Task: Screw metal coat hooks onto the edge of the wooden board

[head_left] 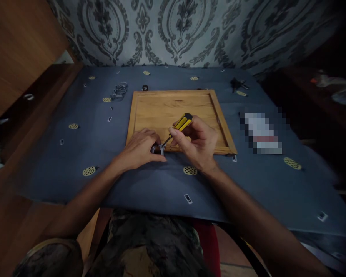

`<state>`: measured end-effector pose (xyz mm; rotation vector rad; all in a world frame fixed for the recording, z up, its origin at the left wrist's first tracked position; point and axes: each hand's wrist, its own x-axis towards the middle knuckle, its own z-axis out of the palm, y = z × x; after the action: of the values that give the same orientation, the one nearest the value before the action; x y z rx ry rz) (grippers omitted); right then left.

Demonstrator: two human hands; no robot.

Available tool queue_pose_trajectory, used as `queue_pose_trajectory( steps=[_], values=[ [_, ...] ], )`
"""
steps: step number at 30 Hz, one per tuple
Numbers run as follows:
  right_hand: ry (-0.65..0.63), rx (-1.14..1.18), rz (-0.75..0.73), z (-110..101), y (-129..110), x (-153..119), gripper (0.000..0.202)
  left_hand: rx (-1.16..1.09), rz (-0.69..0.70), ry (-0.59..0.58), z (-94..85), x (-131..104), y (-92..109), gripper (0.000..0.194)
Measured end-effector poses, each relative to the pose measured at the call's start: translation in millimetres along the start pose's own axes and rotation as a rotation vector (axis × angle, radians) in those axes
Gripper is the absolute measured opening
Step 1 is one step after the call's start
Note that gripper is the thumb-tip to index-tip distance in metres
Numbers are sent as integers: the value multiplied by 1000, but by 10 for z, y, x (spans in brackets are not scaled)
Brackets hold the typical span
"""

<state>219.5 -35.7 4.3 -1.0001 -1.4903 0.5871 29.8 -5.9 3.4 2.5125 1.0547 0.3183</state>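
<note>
The screwdriver (182, 122) is slanted down-left from the pinching right hand (201, 141) to the fitting (162, 150) pinched by the left hand (140, 148).

The site appears to be a room in a home; the exact room cannot be determined. Indicators are as follows: a dark blue cloth printed with yellow pineapples (150, 184) lies spread flat like a household tablecloth; a pale grey covering with dark floral medallions (184, 29), wallpaper or curtain, forms the backdrop; a smooth brown wooden furniture panel (20, 50) stands at left.
</note>
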Motion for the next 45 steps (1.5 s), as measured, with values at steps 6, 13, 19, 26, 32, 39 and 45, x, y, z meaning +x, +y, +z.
queue_pose_trajectory(
  steps=[6, 13, 19, 26, 32, 39, 45],
  values=[
    [-30, 18, -12, -8, 15, 0, 33, -28, 2, 14, -1, -9, -7, 39],
    [-58, 22, -5, -12, 8, 24, 34, -45, -14, 40, 20, -12, -16, 40],
    [-60, -46, 15, -48, 2, 52, 35, -23, -14, 52, 10, -13, 2, 41],
    [-109, 92, 68, -33, 15, 75, 37, -25, -2, 64, 18, -9, -5, 40],
    [-231, 245, 119, -80, -62, 119, 34, -31, -6, 48, 23, -6, -12, 37],
    [-169, 155, 62, -94, -39, 126, 36, -38, -10, 54, 31, -12, -21, 38],
    [-117, 119, 32, -29, -52, 84, 46, -34, -43, 40, 16, -15, 0, 40]
  ],
)
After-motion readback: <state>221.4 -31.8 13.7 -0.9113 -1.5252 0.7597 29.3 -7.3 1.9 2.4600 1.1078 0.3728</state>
